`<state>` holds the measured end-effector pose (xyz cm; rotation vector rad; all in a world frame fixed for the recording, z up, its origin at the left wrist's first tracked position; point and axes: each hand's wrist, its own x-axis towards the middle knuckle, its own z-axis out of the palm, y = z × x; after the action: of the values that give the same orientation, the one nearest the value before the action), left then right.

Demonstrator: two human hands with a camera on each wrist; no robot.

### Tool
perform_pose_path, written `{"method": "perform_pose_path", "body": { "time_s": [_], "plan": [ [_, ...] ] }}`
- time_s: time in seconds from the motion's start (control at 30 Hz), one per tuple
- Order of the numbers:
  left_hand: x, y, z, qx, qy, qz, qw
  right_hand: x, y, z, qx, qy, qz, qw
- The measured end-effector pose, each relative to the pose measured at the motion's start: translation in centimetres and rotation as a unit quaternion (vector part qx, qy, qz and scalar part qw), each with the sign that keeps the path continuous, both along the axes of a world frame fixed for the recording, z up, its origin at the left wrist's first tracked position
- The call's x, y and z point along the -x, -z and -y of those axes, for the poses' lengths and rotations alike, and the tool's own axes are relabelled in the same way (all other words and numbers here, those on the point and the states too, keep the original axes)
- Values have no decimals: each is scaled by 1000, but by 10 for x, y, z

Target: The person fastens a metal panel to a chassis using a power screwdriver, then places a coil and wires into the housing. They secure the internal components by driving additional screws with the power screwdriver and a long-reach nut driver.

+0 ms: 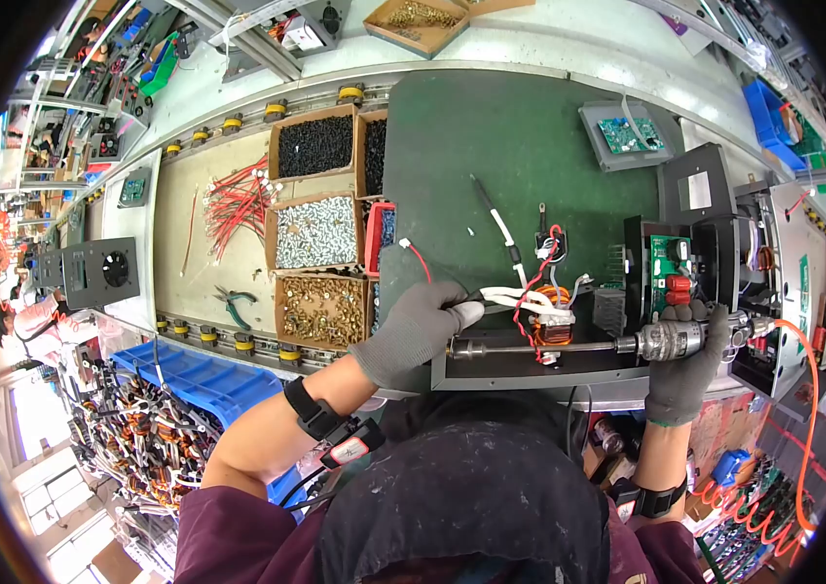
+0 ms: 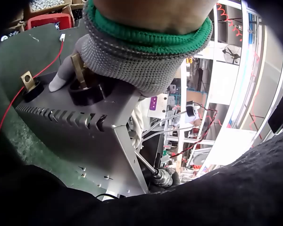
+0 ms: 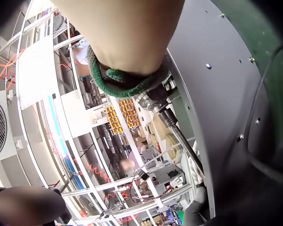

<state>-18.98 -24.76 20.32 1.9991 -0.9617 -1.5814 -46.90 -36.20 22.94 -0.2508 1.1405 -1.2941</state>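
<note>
A grey metal case (image 1: pixel 569 373) (image 2: pixel 80 146) (image 3: pixel 214 84) lies along the bench edge near the body. The gloved left hand (image 1: pixel 413 331) (image 2: pixel 127 66) grips its left end panel, fingers over the outside beside black round terminals (image 2: pixel 89 93) with brass tabs; its thumb is near the white cables (image 1: pixel 530 304) (image 2: pixel 137 120). In the gloved right hand (image 1: pixel 685 375) is an air screwdriver (image 1: pixel 671 341) (image 2: pixel 162 178) (image 3: pixel 153 101), held level. Its long shaft (image 1: pixel 578 347) (image 3: pixel 186 143) runs left inside the case to the end panel. The exact tip contact cannot be told.
An orange air hose (image 1: pixel 812 389) trails at the right. Beyond the case are a copper coil (image 1: pixel 556 331), a marker-like rod (image 1: pixel 491 209) and a case with a green circuit board (image 1: pixel 671 255). Left stand screw boxes (image 1: pixel 315 229), red wires (image 1: pixel 236 206) and pliers (image 1: pixel 236 307).
</note>
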Motion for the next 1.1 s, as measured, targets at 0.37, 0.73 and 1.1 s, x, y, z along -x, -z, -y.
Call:
{"method": "perform_pose_path", "body": {
  "time_s": [0.37,0.73,1.1],
  "plan": [
    [2,6,-5,31,-23,7,999,15,13,-2,50,-54,28,997],
    [1,6,-4,34,-20,18,999,36,4,-44,67,-28,36,997],
    [0,2,-2,30,8,37,999,40,16,-35,108,-49,50,992]
  ]
}}
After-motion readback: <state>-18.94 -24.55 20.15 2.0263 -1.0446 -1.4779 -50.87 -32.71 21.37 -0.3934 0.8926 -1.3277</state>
